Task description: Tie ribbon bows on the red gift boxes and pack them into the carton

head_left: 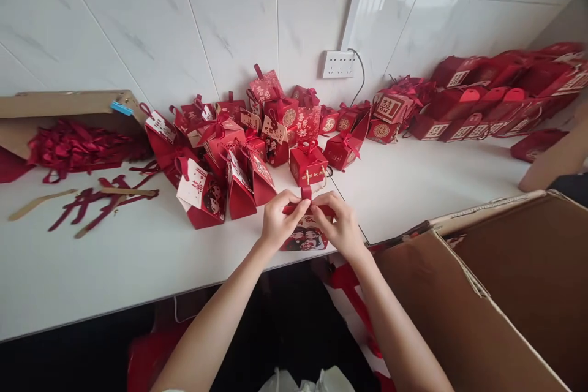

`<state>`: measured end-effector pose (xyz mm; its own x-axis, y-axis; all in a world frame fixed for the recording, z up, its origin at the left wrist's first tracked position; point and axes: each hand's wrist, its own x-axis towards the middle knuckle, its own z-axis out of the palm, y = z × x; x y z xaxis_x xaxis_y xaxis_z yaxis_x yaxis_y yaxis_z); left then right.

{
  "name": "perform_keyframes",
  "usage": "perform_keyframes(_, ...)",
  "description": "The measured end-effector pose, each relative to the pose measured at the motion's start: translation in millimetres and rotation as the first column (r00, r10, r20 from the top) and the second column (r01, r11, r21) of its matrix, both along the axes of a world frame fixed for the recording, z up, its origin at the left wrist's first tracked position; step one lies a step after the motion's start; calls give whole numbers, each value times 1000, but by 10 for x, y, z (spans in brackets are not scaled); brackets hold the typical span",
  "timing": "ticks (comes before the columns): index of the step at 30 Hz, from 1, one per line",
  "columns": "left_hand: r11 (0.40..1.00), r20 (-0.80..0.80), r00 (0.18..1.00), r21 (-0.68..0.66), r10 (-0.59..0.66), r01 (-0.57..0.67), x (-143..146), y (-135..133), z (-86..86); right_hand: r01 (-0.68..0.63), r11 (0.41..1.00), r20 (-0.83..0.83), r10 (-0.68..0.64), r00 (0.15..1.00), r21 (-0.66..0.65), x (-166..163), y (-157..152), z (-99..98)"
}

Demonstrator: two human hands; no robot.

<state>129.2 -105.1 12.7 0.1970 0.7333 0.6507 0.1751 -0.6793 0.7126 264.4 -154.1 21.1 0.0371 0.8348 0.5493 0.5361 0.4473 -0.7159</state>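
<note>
Closest to lens, bottom edge: white cloth (pixel 305 381) between two bare forearms. Lower right: brown carton (pixel 422 294), open, against the near edge of the tabletop (pixel 151 257).

At centre, on the tabletop's front edge: red box (pixel 305 239) with printed figures, upright. Left hand (pixel 281 217) at its top left, fingers pinched nearly together on the top, beside the upright ribbon loop (pixel 305 192). Right hand (pixel 337 220) at its top right, thumb and index likewise drawn in on the top (cannot tell whether on flap or ribbon; contact partly hidden).

Just behind: corded box (pixel 309 165) with bow. To the left: peaked boxes (pixel 202 196), then loose ribbon strips (pixel 108 201). Far right: stacked boxes (pixel 487 98) along the wall.
</note>
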Motion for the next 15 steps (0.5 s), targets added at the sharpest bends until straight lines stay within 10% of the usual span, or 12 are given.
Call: perform_keyframes(15, 998, 23, 997, 1, 68, -68, 22, -65, -42, -78, 995, 18, 77, 997, 64, 46, 45, -102)
